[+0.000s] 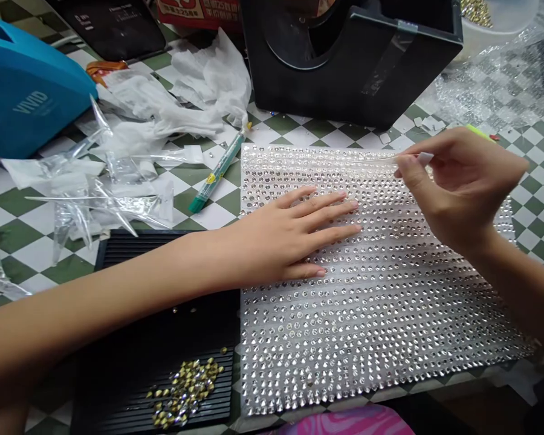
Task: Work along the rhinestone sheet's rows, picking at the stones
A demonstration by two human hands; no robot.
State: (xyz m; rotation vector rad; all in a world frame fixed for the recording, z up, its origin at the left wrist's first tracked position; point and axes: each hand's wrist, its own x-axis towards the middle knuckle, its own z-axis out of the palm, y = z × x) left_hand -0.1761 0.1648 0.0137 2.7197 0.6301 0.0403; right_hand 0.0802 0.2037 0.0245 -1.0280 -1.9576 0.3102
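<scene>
Head view, left hand (283, 232) flat on rhinestone sheet (381, 320), right fingers (408, 169) pinching clear strip (424, 159) above it

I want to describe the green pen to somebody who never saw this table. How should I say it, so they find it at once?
Start from the large rhinestone sheet on the checkered table. Just beyond its upper left corner, a green pen lies diagonally, below the crumpled white tissue. Unlike the clear plastic wrappers to its left, it is solid green and slim.
</scene>
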